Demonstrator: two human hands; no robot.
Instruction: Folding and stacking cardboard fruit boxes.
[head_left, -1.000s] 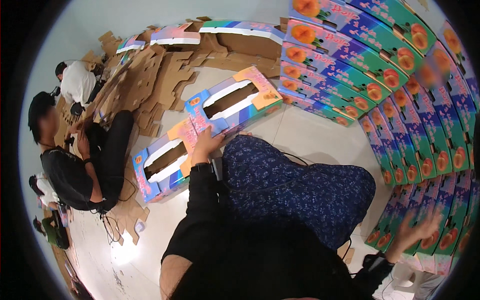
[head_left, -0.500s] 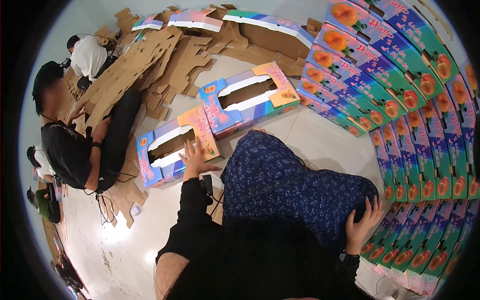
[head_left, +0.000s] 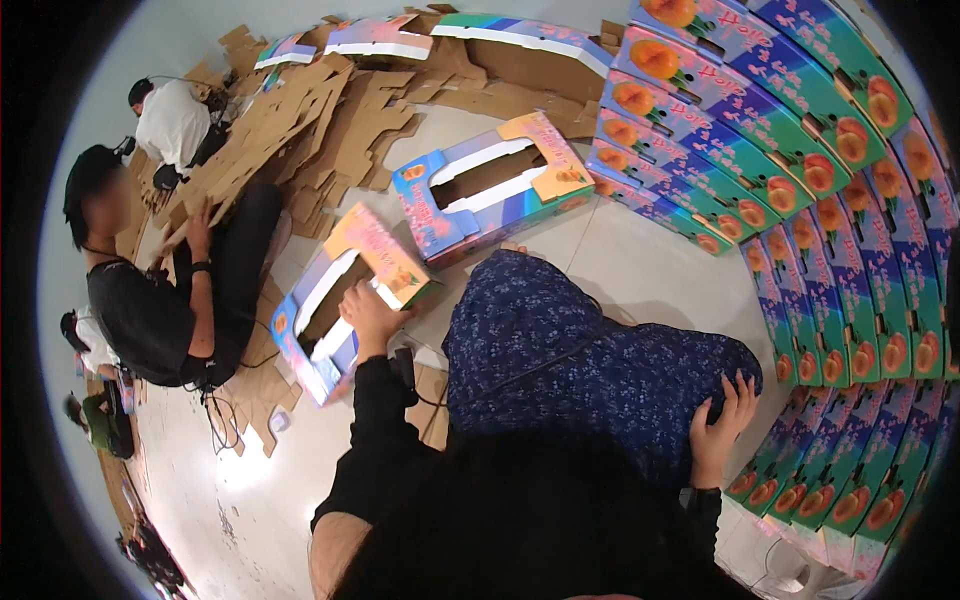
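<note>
My left hand (head_left: 371, 318) grips the near long side of a colourful cardboard fruit box (head_left: 283, 327), fingers bent over the rim of its top opening and thumb outside. This box sits at a slant, its orange end away from me and its blue end nearer. Against its far right corner stands a second, similar fruit box (head_left: 486, 232), also with an open slot in its top and white inner edges. My right hand (head_left: 724, 430) rests with spread fingers on my knee, over the dark blue patterned skirt (head_left: 590, 385), holding nothing.
Stacked printed fruit boxes (head_left: 790, 130) form a wall on the right. Flat brown cardboard pieces (head_left: 270, 130) lie heaped at the far left. A co-worker in black (head_left: 150, 310) sits left, handling cardboard. Other people are farther back along the left.
The nearer box has turned counter-clockwise, its blue end swinging toward me. My left hand has shifted slightly left with it and closed on its rim. My right hand stays on the knee.
</note>
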